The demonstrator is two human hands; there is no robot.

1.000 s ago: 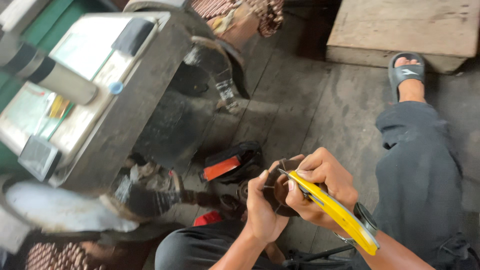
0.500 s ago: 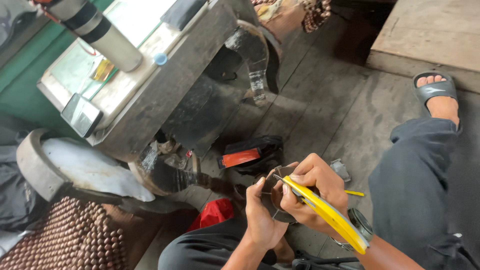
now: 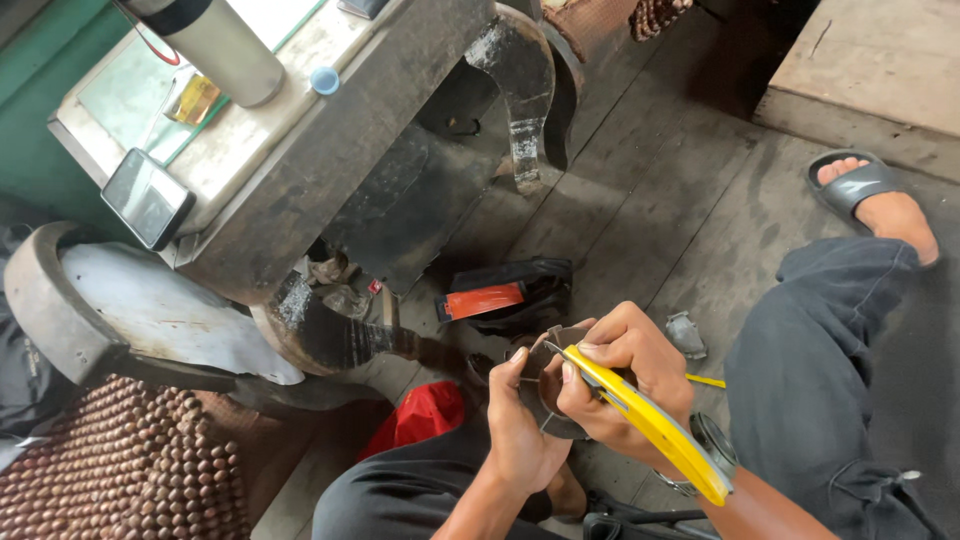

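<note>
Centrally, low in frame: dark round flat piece (image 3: 548, 385) clamped in left hand (image 3: 520, 425), fingers curled under, thumb on rim. Right hand (image 3: 625, 385) closed around yellow utility knife (image 3: 645, 420), blade tip on the piece's upper edge, above plank floor (image 3: 650, 180).

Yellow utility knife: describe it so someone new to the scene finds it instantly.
Start at the big grey workbench upper left, then drop to the two hands at bottom centre. The right hand grips the yellow utility knife, its tip against a dark round piece held by the left hand. Nothing else here is so long and bright yellow.
</note>
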